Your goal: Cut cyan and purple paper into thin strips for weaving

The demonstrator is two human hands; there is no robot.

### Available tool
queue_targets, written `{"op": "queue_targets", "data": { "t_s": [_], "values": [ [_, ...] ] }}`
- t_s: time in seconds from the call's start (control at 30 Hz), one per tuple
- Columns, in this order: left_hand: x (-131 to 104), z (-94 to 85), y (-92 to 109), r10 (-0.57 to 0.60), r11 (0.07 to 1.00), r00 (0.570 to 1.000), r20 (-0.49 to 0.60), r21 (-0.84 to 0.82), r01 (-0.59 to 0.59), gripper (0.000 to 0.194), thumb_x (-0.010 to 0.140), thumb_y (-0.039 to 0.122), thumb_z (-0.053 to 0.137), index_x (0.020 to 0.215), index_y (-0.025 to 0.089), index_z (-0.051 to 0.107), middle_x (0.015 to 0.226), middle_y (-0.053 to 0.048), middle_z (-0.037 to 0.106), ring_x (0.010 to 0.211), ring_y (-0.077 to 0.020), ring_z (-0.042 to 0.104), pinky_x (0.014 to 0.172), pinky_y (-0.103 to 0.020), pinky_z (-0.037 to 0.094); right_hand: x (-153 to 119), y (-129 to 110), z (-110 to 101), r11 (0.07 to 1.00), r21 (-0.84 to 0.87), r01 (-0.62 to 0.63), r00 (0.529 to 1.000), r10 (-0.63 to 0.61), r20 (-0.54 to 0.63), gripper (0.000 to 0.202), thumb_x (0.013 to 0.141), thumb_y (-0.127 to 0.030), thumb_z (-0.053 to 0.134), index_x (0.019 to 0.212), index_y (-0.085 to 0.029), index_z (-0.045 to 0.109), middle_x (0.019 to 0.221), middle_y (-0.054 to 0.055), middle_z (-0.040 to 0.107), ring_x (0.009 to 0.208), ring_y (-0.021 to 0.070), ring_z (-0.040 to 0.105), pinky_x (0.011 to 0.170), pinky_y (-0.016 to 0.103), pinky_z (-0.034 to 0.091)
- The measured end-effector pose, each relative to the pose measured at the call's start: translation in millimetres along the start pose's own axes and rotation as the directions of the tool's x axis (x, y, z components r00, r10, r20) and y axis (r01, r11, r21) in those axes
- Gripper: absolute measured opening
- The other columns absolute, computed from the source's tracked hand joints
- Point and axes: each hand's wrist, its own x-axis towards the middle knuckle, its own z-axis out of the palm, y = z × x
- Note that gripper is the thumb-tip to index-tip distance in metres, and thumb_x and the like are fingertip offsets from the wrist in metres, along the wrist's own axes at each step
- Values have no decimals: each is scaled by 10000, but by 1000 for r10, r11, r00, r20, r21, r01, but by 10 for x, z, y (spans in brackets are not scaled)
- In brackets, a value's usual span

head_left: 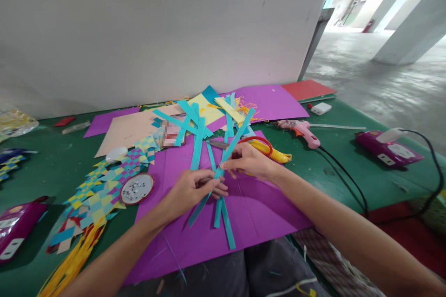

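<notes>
The turquoise strips [241, 131] are flat, narrow and straight-edged, with one long strip slanting across others so that they meet in a narrow X. They are above the purple sheet [272, 209] on the green tabletop [334, 171], their lower ends fanning out toward the person.

The left hand [195, 188] reaches in from the lower left, palm turned inward, grasping the strips just below the crossing between its thumb and bent fingers. The right hand [250, 160] comes in from the lower right, its back upward, pinching the long strip near the crossing with thumb and forefinger.

More turquoise pieces [198, 146] lie beyond the hands. Scissors with red handles [267, 143] are just beyond the right hand, beside a yellow object [278, 155]. A pink glue gun [301, 132] lies farther right; a round dish of small beads [137, 189] and woven paper pieces [101, 202] lie left.
</notes>
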Motion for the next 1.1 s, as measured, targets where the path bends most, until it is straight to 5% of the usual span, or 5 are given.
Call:
{"op": "queue_targets", "data": {
  "t_s": [0.87, 1.1],
  "values": [
    [-1, -8, 57, 19, 1000, 1000, 22, -17, -19, 262, 906, 303, 516, 867, 83, 653, 872, -141, 741, 789, -225, 724, 706, -303, 586, 16, 47, -14, 998, -28, 59, 996, -57, 68, 327, 752, -436, 669, 721, -121, 589, 555, -21, 554, 476, 74, 463, 446, 211, 323],
    [1, -4, -17, -14, 1000, 1000, 7, 14, 13, 250, 865, 340, 577, 899, 100, 634, 862, -132, 742, 832, -256, 719, 738, -349, 585, 15, 94, 14, 982, -162, 100, 994, -91, 60, 390, 742, -463, 659, 577, -133, 533, 543, -20, 528, 503, 74, 439, 468, 216, 323]
  ]
}}
